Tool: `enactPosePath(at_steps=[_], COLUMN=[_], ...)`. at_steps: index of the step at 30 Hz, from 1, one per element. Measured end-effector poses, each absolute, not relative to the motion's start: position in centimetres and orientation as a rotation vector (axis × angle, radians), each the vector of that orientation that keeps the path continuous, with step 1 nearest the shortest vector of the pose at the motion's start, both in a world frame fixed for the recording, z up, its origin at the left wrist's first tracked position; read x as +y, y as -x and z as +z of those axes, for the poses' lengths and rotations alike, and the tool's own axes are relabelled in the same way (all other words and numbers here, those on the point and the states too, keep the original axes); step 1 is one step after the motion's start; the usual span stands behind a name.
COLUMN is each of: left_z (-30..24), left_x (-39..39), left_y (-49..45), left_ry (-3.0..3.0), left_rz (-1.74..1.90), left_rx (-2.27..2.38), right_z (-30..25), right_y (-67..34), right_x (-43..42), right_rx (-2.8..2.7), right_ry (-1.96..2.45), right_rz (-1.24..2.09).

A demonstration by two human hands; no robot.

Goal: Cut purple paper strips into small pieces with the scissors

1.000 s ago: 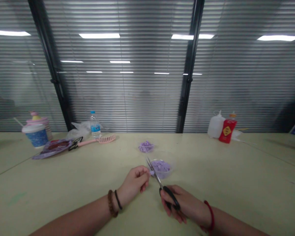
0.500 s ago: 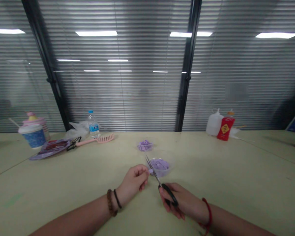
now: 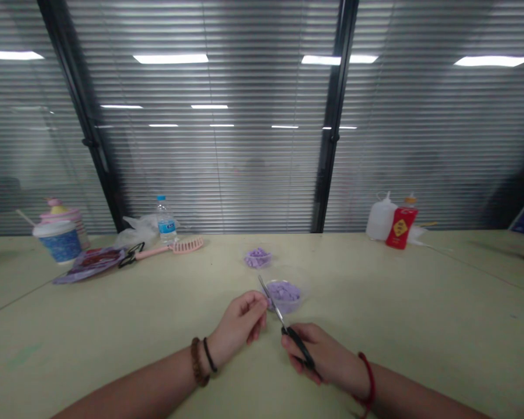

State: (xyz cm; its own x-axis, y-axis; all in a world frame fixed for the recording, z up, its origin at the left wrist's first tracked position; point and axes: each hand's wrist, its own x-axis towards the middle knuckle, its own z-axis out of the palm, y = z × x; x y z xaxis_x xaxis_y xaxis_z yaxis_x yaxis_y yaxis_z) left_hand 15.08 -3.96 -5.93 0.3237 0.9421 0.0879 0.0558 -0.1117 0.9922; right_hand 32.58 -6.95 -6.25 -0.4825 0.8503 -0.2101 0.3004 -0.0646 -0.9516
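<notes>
My right hand (image 3: 312, 352) grips the black handles of a pair of scissors (image 3: 276, 308), whose blades point up and left and are closed together. Pinched in my left hand (image 3: 247, 314) is a small purple strip (image 3: 269, 302), mostly hidden by the fingers, its end against the blades. Just behind the blades stands a clear plastic bowl (image 3: 288, 308) with purple cut pieces (image 3: 283, 290) in it. Farther back sits a smaller clear dish (image 3: 265, 265) filled with darker purple bits (image 3: 256, 256).
To the left are a blue paper cup (image 3: 59, 244), a purple packet (image 3: 91, 265), a pink hairbrush (image 3: 187, 247) and a water bottle (image 3: 166, 224). At the back right stand a white squeeze bottle (image 3: 381, 220) and a red bottle (image 3: 402, 227). Blinds rise behind the table.
The scissors have closed, their handles drawn together in my right hand. My left hand has shifted slightly right toward the blades, and less of the purple strip shows.
</notes>
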Motion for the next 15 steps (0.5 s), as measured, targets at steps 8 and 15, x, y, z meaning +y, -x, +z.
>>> enactPosePath(at_steps=[8,15], left_z=[-6.18,-5.97], left_x=[-3.84,-3.99], left_y=[-15.14,-15.13], left_ry=[-1.517,-1.518], left_rz=[1.01,1.009], left_rx=[1.031,1.036], right_z=[-6.35,-6.08], right_y=[-32.69,-32.75], right_x=[-7.1,-7.12], right_rx=[-1.805,-1.779], right_ry=[1.214,1.238], right_rz=[1.596,1.615])
